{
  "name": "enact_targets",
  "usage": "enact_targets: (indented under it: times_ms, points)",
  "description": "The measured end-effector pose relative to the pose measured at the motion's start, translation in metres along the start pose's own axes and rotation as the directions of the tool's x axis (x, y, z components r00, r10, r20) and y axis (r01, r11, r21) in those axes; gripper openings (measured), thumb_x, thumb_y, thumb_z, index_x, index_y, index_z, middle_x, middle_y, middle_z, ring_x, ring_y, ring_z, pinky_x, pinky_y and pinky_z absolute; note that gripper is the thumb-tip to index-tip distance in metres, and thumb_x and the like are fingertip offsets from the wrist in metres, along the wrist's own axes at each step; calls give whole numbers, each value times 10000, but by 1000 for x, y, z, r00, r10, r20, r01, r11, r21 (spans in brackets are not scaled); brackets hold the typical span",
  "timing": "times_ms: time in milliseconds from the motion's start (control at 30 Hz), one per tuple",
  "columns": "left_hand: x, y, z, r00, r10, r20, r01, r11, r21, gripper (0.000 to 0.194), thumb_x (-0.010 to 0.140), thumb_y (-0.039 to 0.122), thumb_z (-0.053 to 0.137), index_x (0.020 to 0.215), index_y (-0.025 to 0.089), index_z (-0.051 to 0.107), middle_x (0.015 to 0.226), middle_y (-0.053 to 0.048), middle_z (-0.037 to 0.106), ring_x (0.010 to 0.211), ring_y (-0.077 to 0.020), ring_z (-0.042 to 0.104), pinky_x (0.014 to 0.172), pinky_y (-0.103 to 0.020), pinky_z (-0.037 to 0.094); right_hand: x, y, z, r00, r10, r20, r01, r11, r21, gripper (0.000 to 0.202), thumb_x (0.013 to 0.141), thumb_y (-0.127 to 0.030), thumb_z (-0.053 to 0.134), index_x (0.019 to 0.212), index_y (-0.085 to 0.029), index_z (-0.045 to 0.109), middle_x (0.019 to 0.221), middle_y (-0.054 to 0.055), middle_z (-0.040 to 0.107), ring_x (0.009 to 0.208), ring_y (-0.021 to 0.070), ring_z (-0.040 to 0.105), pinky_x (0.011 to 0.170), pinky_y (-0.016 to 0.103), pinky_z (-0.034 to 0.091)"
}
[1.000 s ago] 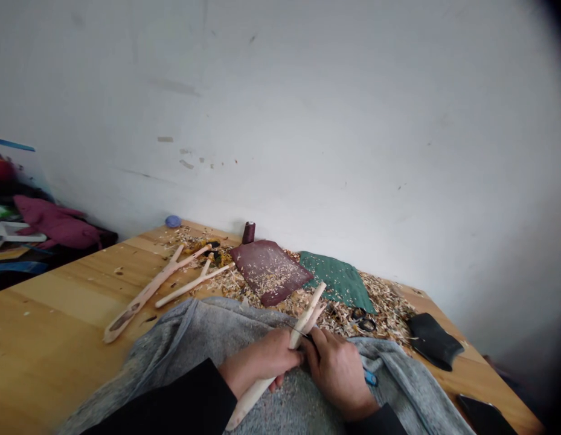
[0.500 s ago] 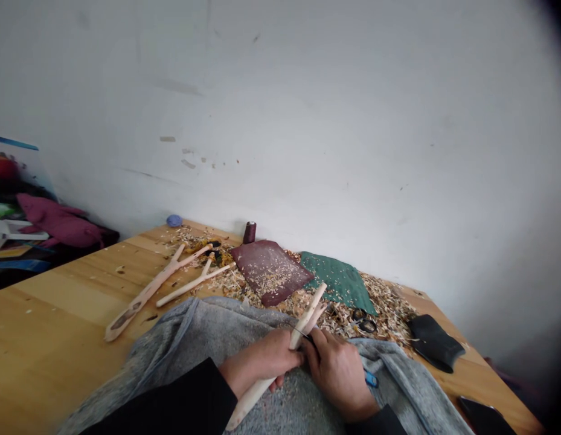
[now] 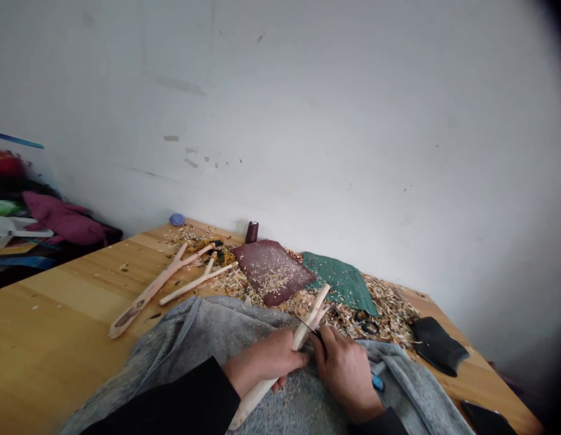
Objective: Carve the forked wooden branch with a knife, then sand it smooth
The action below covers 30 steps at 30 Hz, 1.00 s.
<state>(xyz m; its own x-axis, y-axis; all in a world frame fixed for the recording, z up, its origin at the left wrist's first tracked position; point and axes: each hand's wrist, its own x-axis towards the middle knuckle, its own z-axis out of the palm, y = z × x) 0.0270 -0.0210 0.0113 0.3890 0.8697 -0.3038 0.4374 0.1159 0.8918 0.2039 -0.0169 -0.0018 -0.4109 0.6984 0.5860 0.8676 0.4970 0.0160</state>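
Note:
A pale, peeled forked stick [image 3: 253, 402] slants up across the grey cloth [image 3: 217, 329], its fork pointing away from me. My left hand [image 3: 271, 357] is wrapped round its middle. In my right hand [image 3: 346, 368] is a knife [image 3: 310, 328], its thin dark blade lying against the stick just below the fork. Most of the knife's handle is hidden by the fingers. A blue object [image 3: 377, 382] shows beside the right hand's outer edge. Two more forked sticks, a large one [image 3: 148, 293] and a smaller one [image 3: 194, 284], lie on the table to the left.
Wood shavings [image 3: 391, 305] cover the back of the wooden table [image 3: 58, 320], around a maroon sheet [image 3: 275, 272] and a green sheet [image 3: 341, 281]. A thread spool [image 3: 252, 232] stands by the wall. At right lie a black piece [image 3: 438, 345] and a dark flat object [image 3: 486, 418].
The knife blade has moved slightly up the stick towards the fork, with my right hand. The whole view has shifted a little.

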Motion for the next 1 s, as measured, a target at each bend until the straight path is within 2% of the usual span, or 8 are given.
enact_targets:
  times_ms: [200, 400, 600, 700, 867, 1000]
  points:
    - [0, 5, 1, 1000, -18, 8, 18, 1000, 11, 17, 743, 208, 536, 758, 201, 532, 381, 62, 429, 294, -141, 437, 316, -238, 376, 0, -6, -2, 997, -46, 56, 43, 998, 54, 341, 1010, -316, 348, 765, -213, 563, 670, 1, 635, 590, 135, 590, 590, 265, 267]
    - [1, 3, 1, 1000, -18, 14, 18, 1000, 17, 81, 762, 215, 525, 840, 195, 534, 417, 60, 440, 305, -149, 451, 291, -237, 380, 2, -6, -4, 999, -26, 38, 25, 999, 30, 369, 1015, -336, 328, 752, -217, 558, 661, 2, 630, 589, 147, 598, 587, 276, 265]
    - [-1, 0, 0, 1000, 1, 3, -1, 1000, 15, 280, 755, 221, 554, 1032, 176, 550, 486, 61, 481, 292, -128, 448, 302, -226, 380, 0, 5, 1, 999, 46, -14, -46, 999, -3, 360, 1020, -360, 332, 786, -215, 564, 670, -2, 630, 554, 148, 601, 560, 284, 258]
    - [-1, 0, 0, 1000, -7, -2, 7, 1000, 11, 246, 751, 218, 553, 992, 169, 559, 480, 59, 477, 291, -132, 448, 304, -234, 381, 0, 5, 1, 1000, 15, -7, -15, 1000, -4, 357, 1016, -354, 339, 769, -216, 558, 656, -4, 623, 556, 149, 601, 566, 282, 264]
    - [2, 2, 1, 1000, -21, 13, 21, 1000, 11, 81, 746, 206, 550, 820, 175, 559, 442, 57, 460, 291, -131, 446, 312, -240, 385, 0, -4, -2, 998, -57, 42, 55, 998, 42, 340, 1009, -313, 347, 763, -218, 563, 671, -2, 632, 589, 151, 602, 599, 277, 279]
    - [5, 2, 2, 999, -35, 26, 35, 999, 8, 128, 748, 177, 522, 869, 170, 567, 453, 60, 462, 286, -129, 437, 302, -240, 390, 1, -8, -3, 996, -73, 46, 70, 996, 57, 332, 1005, -315, 346, 791, -216, 581, 670, -1, 630, 587, 156, 597, 596, 285, 271]
